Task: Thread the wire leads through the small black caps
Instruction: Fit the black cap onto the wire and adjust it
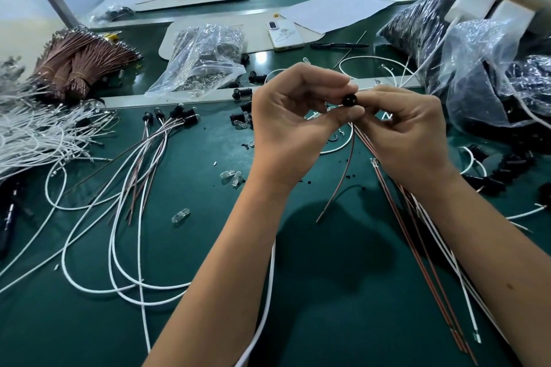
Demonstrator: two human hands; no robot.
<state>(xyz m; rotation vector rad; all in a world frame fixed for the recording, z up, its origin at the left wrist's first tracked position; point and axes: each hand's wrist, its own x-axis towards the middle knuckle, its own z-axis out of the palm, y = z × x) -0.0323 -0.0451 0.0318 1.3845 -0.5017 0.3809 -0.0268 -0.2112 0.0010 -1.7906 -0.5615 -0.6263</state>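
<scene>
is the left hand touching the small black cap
Touching. The head view shows the left hand pinching the small black cap between thumb and fingers, with no gap; the right hand meets it from the other side.

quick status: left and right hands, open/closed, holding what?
Left hand: closed, pinching the small black cap between thumb and fingers.
Right hand: closed, fingertips at the cap, gripping a bundle of red and white wires.
</scene>
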